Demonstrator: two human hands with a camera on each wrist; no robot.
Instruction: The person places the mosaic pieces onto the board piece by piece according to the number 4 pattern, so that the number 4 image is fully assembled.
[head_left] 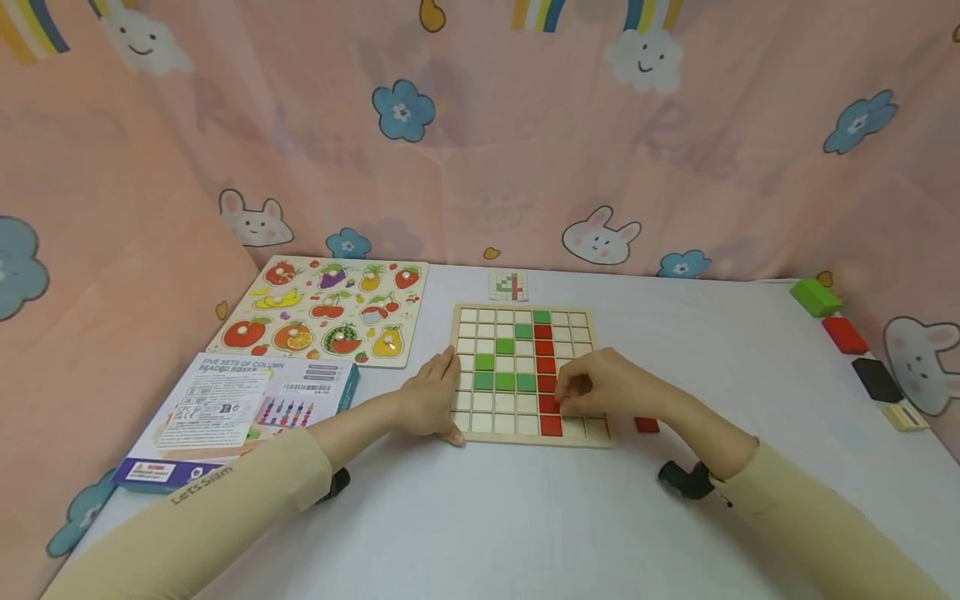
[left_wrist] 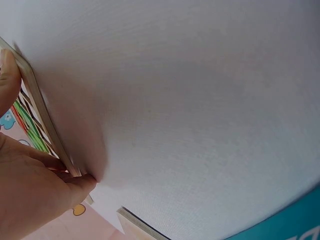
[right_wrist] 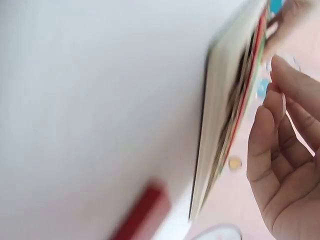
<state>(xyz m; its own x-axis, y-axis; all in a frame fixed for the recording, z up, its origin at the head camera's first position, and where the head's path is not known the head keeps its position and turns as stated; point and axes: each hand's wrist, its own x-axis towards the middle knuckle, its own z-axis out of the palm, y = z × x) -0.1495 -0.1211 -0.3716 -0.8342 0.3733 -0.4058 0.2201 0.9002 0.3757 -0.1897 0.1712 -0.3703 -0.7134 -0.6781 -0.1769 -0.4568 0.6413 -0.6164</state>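
Note:
A wooden grid board [head_left: 506, 428] lies flat in the middle of the table, with red tiles [head_left: 551, 426] in one column and several green tiles [head_left: 484, 362] in other squares. My left hand [head_left: 429, 396] rests along the board's left edge, fingers straight and thumb spread toward the near corner. In the left wrist view, its fingertips [left_wrist: 87, 182] press against the rim. Low over the right part of the board, my right hand [head_left: 603, 382] has loosely bent fingers, their tips beside the red column. Nothing shows between those fingers in the right wrist view.
A small pattern card [head_left: 508, 287] lies behind the board. A fruit puzzle [head_left: 352, 312] and a box [head_left: 225, 408] sit at left. One loose red piece [head_left: 647, 425] is near my right wrist. Green [head_left: 816, 297], red [head_left: 845, 335], black [head_left: 877, 380] and cream [head_left: 905, 417] pieces line the right side.

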